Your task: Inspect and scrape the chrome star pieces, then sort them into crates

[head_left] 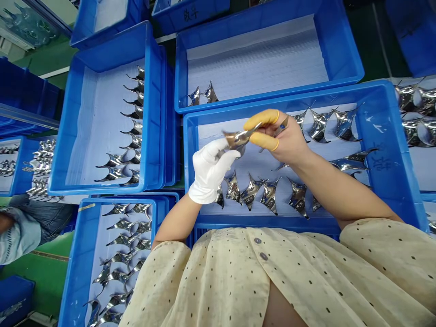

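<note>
- Above the central tray [391, 131], one shiny piece [235, 138] is pinched by the gloved left hand [211, 169] and the right hand [291, 138].
- Another metal item [282, 127] is gripped in the right (its kind cannot be told); by contact, scratches could be caused.
- By slippery glove fabric, a drop onto the near row [251, 191] could be caused.

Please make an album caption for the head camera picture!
Gloved left hand and right hand hold a shiny metal piece over a blue bin.

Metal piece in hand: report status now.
Left hand and right hand both on metal piece, above blue bin. Second shiny item in right hand, partly hidden. No obstruction visible.
</note>
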